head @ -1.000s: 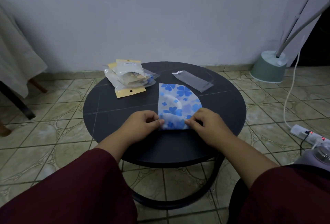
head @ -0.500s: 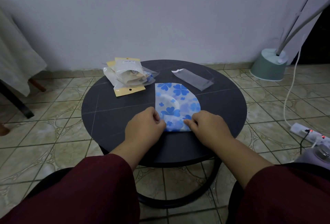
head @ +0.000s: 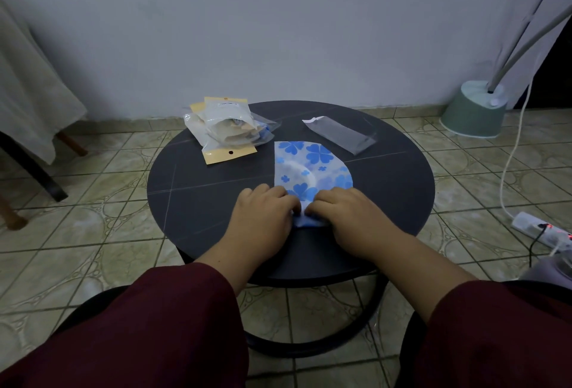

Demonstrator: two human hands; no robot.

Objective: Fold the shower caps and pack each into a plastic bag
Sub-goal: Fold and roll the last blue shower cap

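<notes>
A white shower cap (head: 311, 167) with blue clover prints lies folded flat near the middle of a round black table (head: 390, 177). My left hand (head: 263, 217) and my right hand (head: 349, 217) sit side by side on its near end, fingers curled and pinching that edge, which is bunched up between them. An empty clear plastic bag (head: 340, 133) lies flat on the table beyond the cap, to the right. At the far left of the table is a pile of packed plastic bags (head: 223, 129) with yellow header cards.
The table stands on a tiled floor close to a pale wall. A green lamp base (head: 473, 109) with a cord stands at the right, and a power strip (head: 538, 228) lies on the floor. A cloth-covered table (head: 28, 84) is at the left.
Both hands moved closer together and further onto the cap's near end, gathering that edge forward. The rest of the cap stays flat on the table.
</notes>
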